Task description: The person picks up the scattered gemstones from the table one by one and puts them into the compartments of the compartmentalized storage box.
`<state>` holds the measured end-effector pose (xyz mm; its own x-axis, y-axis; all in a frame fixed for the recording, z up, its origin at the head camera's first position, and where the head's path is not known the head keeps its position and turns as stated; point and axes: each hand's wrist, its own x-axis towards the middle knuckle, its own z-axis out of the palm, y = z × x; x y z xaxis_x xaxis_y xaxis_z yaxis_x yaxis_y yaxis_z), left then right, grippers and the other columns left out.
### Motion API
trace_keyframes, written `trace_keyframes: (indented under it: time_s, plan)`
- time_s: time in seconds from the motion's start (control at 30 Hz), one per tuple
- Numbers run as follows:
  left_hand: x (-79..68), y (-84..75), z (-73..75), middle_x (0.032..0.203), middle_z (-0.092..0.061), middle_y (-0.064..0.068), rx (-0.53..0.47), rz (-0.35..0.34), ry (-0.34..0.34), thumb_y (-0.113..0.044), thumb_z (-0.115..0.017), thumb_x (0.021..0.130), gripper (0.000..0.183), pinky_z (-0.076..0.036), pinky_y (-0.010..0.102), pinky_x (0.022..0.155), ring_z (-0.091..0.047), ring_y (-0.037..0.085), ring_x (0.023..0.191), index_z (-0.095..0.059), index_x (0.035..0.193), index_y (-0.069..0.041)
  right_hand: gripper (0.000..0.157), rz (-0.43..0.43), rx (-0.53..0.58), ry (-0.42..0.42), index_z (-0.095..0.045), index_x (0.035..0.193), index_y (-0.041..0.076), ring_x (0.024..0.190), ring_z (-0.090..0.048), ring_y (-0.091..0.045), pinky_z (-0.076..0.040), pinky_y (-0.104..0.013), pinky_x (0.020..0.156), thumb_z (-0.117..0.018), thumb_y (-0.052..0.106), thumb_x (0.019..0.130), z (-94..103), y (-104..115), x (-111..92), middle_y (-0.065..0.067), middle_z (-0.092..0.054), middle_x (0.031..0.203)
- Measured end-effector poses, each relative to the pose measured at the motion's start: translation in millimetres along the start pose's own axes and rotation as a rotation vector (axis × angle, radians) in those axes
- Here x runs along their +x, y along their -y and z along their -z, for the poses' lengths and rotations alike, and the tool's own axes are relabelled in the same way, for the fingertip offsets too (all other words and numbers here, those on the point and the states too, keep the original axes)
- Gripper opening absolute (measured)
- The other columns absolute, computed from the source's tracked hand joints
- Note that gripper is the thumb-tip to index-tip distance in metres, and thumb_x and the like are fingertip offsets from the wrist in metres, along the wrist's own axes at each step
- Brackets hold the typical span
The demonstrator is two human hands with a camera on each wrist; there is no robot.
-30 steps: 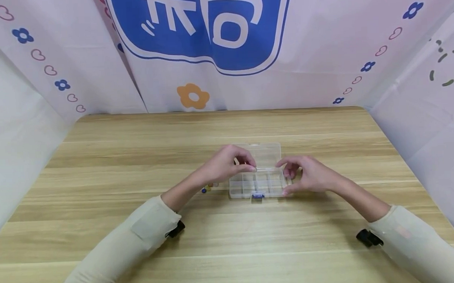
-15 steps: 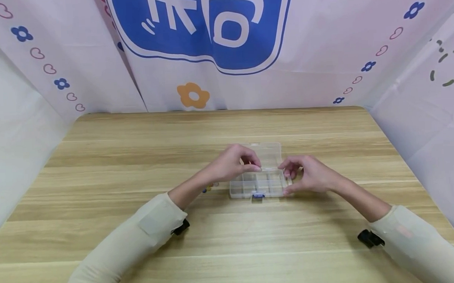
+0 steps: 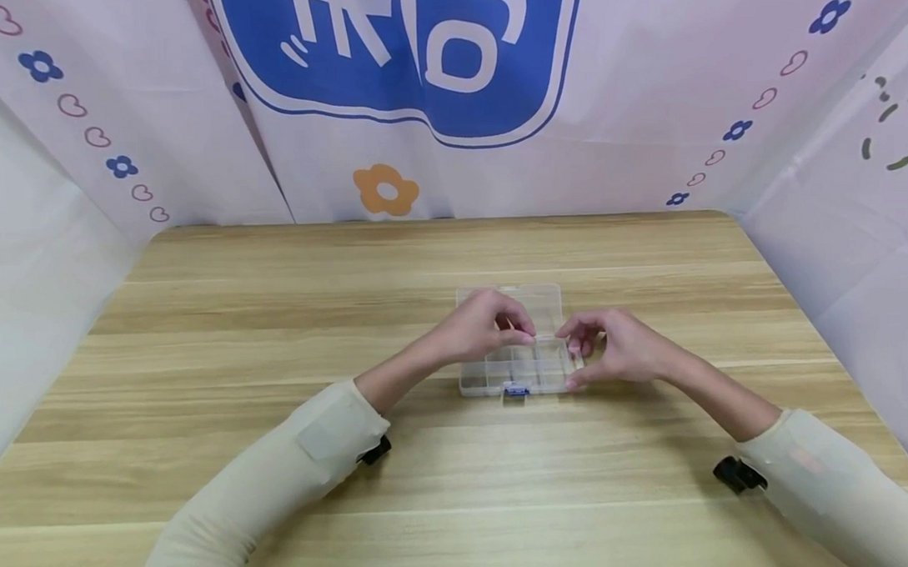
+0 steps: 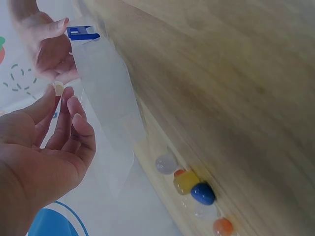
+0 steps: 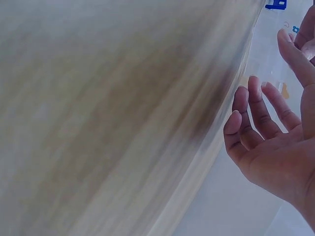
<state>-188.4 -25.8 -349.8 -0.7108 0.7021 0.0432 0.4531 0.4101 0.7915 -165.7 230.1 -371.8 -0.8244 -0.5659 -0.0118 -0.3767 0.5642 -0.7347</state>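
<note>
A clear plastic compartment box (image 3: 474, 379) lies on the table, its lid (image 3: 543, 304) folded back and a blue latch (image 3: 516, 391) at the front. Above the compartments, my left hand (image 3: 485, 326) pinches a small pale yellowish bead-like piece (image 4: 58, 89) between thumb and fingertips. My right hand (image 3: 623, 346) spans the box's right end, thumb at the front corner and index finger near the hinge corner, holding it there. From the head view the left hand covers part of the lid and the back compartments.
Several small glossy pieces lie on the table left of the box, among them a blue one (image 4: 203, 193), a yellow one (image 4: 186, 182), a pale one (image 4: 166, 163) and an orange one (image 4: 222, 226). A printed curtain (image 3: 608, 170) hangs behind the wooden table (image 3: 461, 483).
My left hand has moved a little to the right over the box, its forearm now covering the loose pieces in the head view. The right hand and the box stay about where they were.
</note>
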Motion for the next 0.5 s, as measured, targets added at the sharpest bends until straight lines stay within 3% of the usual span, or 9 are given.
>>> trace_keyframes:
  time_s: [0.23,0.5]
  plan:
    - [3.9,-1.3,-2.5,0.090,-0.077,0.007,-0.017,0.021,0.000,-0.004,-0.077,0.093,0.005,-0.053,0.020,0.074,-0.066,0.012,0.079,-0.078,0.093,0.000,0.055,-0.002,-0.004,0.010,-0.071,0.111,-0.002,0.084,-0.060,-0.021,-0.053,-0.032,0.075,-0.099,0.016,0.067,0.7,-0.6,0.9,-0.004,-0.065,0.089]
    - [9.5,-3.6,-7.7,0.085,-0.076,0.005,0.050,0.014,-0.023,-0.007,-0.078,0.092,0.006,-0.052,0.018,0.071,-0.065,0.012,0.076,-0.077,0.088,-0.003,0.054,0.000,-0.002,0.011,-0.071,0.111,-0.002,0.083,-0.061,-0.022,-0.053,-0.032,0.073,-0.099,0.017,0.068,1.5,-0.3,0.4,-0.004,-0.066,0.089]
